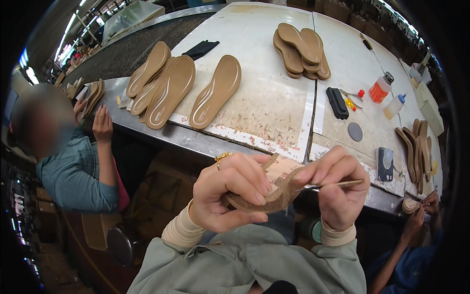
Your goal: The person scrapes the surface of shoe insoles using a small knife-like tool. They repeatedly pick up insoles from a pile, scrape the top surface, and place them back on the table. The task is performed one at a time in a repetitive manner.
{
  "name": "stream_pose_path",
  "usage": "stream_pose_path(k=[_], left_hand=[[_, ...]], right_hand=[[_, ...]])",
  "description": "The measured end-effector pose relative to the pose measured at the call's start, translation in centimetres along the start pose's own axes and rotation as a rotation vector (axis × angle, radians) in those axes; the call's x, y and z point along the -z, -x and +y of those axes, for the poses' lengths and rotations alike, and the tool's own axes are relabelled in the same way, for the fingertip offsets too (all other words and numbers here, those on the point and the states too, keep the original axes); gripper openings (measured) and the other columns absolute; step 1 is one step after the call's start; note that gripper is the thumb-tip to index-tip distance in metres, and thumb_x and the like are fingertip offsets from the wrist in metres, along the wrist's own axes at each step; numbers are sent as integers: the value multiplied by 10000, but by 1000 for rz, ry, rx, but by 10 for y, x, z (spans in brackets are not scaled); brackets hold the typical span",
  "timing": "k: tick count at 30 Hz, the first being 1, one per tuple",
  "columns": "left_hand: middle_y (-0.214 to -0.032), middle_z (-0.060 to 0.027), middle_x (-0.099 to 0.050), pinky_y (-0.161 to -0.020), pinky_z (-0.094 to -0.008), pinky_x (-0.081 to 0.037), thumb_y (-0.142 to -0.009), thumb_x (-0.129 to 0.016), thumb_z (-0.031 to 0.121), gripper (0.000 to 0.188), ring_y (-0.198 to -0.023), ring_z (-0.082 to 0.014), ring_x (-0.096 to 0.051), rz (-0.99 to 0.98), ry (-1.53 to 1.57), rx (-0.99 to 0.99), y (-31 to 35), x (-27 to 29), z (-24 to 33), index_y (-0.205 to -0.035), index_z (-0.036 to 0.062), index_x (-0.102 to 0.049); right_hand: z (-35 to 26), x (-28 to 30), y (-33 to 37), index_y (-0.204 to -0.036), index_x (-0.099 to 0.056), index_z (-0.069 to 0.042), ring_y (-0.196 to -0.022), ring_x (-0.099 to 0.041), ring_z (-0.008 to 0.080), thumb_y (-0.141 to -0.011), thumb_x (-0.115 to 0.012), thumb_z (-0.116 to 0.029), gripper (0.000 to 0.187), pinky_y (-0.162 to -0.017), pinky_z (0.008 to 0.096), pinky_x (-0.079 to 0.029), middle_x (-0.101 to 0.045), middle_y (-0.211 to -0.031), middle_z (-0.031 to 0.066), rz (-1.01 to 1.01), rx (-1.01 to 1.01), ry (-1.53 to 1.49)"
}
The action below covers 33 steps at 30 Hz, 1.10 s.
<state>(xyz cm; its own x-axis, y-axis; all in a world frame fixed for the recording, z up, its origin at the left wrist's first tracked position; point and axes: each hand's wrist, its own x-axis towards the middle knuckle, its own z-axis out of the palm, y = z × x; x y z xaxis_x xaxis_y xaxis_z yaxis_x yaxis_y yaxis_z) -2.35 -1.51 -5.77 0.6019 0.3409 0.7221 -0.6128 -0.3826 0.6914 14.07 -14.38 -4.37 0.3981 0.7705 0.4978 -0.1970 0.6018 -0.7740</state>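
The white table [264,117] carried tan insoles [218,90], left and far. At its near side, the left hand [230,188] gripped a curled insole [285,195]; the right hand [339,201] pinched its edge and held a slim tool [350,183]. Too hard a push might make the tip slip and gouge the insole.

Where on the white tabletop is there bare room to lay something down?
Main patch: between the lone insole and the stacked insoles, though its near part looks speckled. Smaller: between that stack and the red bottle. Crowded: left, among the overlapping insoles; right, around the black case.
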Motion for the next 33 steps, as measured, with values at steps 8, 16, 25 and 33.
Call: stream_pose_path(k=[8,16,25,33], left_hand=[[-868,-107,-672,-968,-514,-460,-687,-862,146,273,-825,-211,-643,93,-14,-4,6,-1,-4,-826,60,-643],[-836,-63,-555,-996,-531,-433,-732,-841,200,297,-773,-190,-593,165,22,37,4,-7,-5,-823,91,-580],[-824,-48,-520,-987,-537,-440,-734,-847,292,367,-765,-173,-578,192,-60,52,-1,-11,-5,-821,99,-547],[-825,-47,-509,-980,-536,-446,-743,-842,293,373,-759,-174,-572,196,-62,30,0,-13,-7,-833,95,-539]], right_hand=[[-12,92,20,-870,-577,21,-851,-616,210,-912,-556,10,48,-817,355,-515,-566,-938,102,459,265,458],[-60,285,80,-911,-659,28,-728,-626,94,-890,-687,-104,137,-668,216,-513,-674,-818,45,905,65,1007],[-55,297,81,-807,-648,40,-580,-574,74,-852,-695,-94,149,-547,217,-459,-643,-662,37,823,-146,1247],[-57,285,75,-805,-645,33,-567,-560,70,-859,-685,-80,131,-537,220,-450,-635,-657,25,803,-194,1426]])
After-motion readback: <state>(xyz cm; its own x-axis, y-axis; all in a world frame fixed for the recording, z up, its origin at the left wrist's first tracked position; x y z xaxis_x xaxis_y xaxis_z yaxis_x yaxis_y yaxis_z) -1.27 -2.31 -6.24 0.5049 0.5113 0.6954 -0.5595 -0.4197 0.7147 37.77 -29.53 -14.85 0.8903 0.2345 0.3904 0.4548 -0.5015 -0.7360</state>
